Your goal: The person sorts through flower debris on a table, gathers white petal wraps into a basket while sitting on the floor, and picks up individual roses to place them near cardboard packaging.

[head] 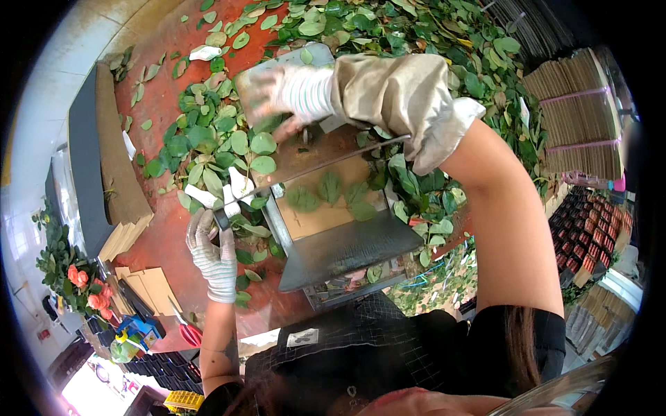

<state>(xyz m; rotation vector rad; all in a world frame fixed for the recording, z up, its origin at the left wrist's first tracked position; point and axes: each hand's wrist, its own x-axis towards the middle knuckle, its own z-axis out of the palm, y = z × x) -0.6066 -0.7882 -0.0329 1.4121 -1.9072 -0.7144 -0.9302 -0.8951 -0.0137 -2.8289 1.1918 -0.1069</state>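
My left hand (212,255), in a striped white glove, closes around the black handle (221,219) of a long metal lever blade (328,169). The blade runs slantwise across a bench cutter to its far end on the right. My right hand (283,96), also gloved and blurred, spreads its fingers over the cutter's grey metal plate (312,53). Several white-wrapped flower heads (240,186) lie by the handle among green leaves (203,138). Blurred leafy sprigs (330,190) hang below the blade, over a cardboard sheet (312,216) and a dark sloping panel (354,249).
Loose leaves (468,67) heap along the far and right side of the red table (161,239). Cardboard pieces (122,156) line the left. Red-handled scissors (189,333) lie near the left edge, beside coral roses (99,300). Tied cardboard bundles (577,114) stand right.
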